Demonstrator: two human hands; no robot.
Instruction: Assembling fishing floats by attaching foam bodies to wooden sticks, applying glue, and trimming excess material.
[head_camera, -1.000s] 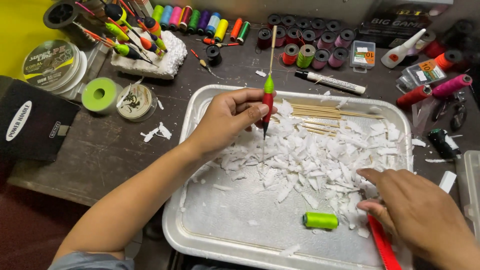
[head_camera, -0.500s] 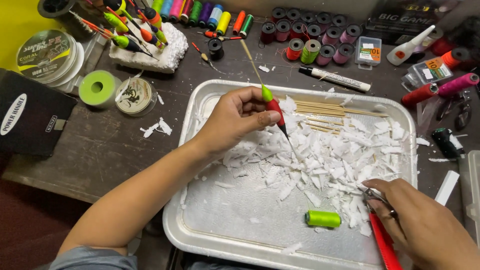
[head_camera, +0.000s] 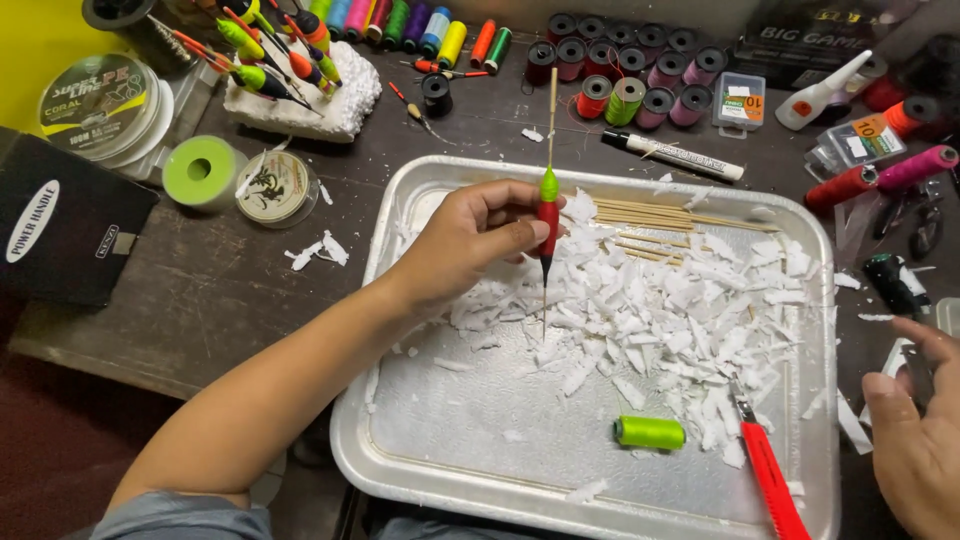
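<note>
The left hand (head_camera: 480, 235) pinches a slim fishing float with a green top, red body and thin wooden stem (head_camera: 548, 215) between thumb and fingertips, upright, at the centre of the frame. Its lower tip points down into the heap of white foam shavings (head_camera: 660, 310) that fills the upper right half of the shallow rectangular aluminium tray (head_camera: 400, 420). The grip is narrow and sits only on the red body; the long thin stems above and below look fragile, so pressing the tip hard into the tray floor could bend or snap it, in my judgement.

Behind the float lies a bundle of thin bamboo sticks (head_camera: 650, 215). Lower in the tray rest a lime-green thread spool (head_camera: 650, 432) and a red-handled utility knife (head_camera: 770, 475), its blade end towards the shavings; a careless reach there risks a cut.

At the right edge, the right hand (head_camera: 915, 440) hovers off the tray; whether it holds anything, I cannot tell.
</note>
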